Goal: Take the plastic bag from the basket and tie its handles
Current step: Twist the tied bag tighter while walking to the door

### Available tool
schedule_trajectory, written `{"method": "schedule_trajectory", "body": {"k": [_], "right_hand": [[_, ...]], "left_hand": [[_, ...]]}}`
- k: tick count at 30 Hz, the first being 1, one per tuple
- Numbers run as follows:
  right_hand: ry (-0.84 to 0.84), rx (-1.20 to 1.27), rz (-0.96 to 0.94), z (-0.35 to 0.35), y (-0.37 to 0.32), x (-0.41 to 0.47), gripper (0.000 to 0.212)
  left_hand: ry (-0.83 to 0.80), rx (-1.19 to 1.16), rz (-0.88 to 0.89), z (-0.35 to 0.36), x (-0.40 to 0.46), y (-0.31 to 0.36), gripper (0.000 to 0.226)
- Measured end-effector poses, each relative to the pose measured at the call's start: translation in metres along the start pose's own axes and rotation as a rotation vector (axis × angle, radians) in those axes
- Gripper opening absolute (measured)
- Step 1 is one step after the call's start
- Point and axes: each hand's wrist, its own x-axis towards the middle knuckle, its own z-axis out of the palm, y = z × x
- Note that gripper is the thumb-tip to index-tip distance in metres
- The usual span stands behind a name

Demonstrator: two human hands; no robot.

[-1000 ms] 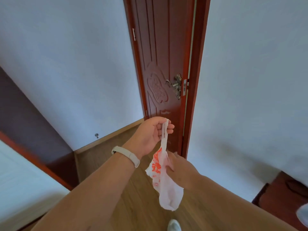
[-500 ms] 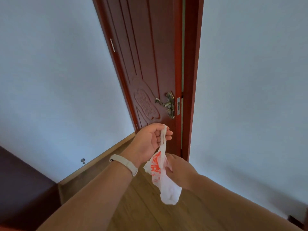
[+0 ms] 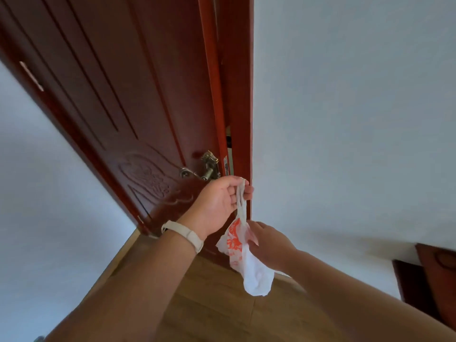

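A small white plastic bag (image 3: pixel 249 267) with orange print hangs in the air in front of the door. My left hand (image 3: pixel 217 203) is raised and pinches the bag's twisted handles between thumb and fingers. Lower and to the right, my right hand (image 3: pixel 269 243) grips the bag's upper body, just under the handles. The bag's loose bottom dangles below both hands. A pale band sits on my left wrist. No basket is in view.
A dark red wooden door (image 3: pixel 138 114) with a brass lever handle (image 3: pixel 204 169) stands just behind my hands, slightly ajar at its frame (image 3: pixel 238 95). White walls flank it. Wood floor (image 3: pixel 217 304) lies below, and dark furniture (image 3: pixel 434 275) sits at the right edge.
The view has tilted up and moved closer to the door, so the bed and floor at the left dropped out. Both hands keep the same hold on the bag.
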Motion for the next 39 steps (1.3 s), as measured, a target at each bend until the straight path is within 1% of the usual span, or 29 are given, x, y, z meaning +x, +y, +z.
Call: {"method": "schedule_trajectory", "body": {"k": [2,6,9,14,19,25,29,32,34,36,38,39], "right_hand": [[0.037,-0.017,0.067,0.001,-0.006,0.009,0.051],[0.095,0.038,0.215,0.009,-0.012,0.018,0.048],[0.107,0.054,0.270,0.015,-0.011,0.029,0.047],[0.088,0.102,0.341,0.034,0.000,0.050,0.042],[0.040,0.134,0.344,0.058,0.026,0.065,0.036],[-0.038,0.200,0.386,0.103,0.077,0.079,0.042],[-0.068,0.243,0.451,0.145,0.118,0.089,0.046],[-0.129,0.243,0.462,0.177,0.145,0.092,0.051],[-0.154,0.235,0.482,0.197,0.167,0.096,0.050],[-0.151,0.228,0.503,0.215,0.187,0.102,0.049],[-0.138,0.223,0.514,0.232,0.205,0.107,0.047],[-0.134,0.218,0.518,0.239,0.214,0.110,0.046]], "left_hand": [[-0.072,0.000,-0.029,-0.007,0.015,0.006,0.016],[-0.184,-0.019,-0.097,-0.013,0.034,0.010,0.016],[-0.236,-0.026,-0.141,-0.018,0.049,0.009,0.016],[-0.239,-0.025,-0.185,-0.027,0.079,0.002,0.017],[-0.241,0.042,-0.267,-0.035,0.102,-0.026,0.017],[-0.155,0.094,-0.374,-0.049,0.136,-0.094,0.016],[-0.164,0.231,-0.416,-0.065,0.168,-0.153,0.015],[-0.105,0.327,-0.439,-0.082,0.194,-0.204,0.014],[-0.030,0.383,-0.459,-0.097,0.211,-0.242,0.018],[0.025,0.468,-0.495,-0.110,0.224,-0.281,0.027],[0.053,0.514,-0.537,-0.119,0.235,-0.318,0.035],[0.055,0.535,-0.555,-0.123,0.240,-0.336,0.034]]}}
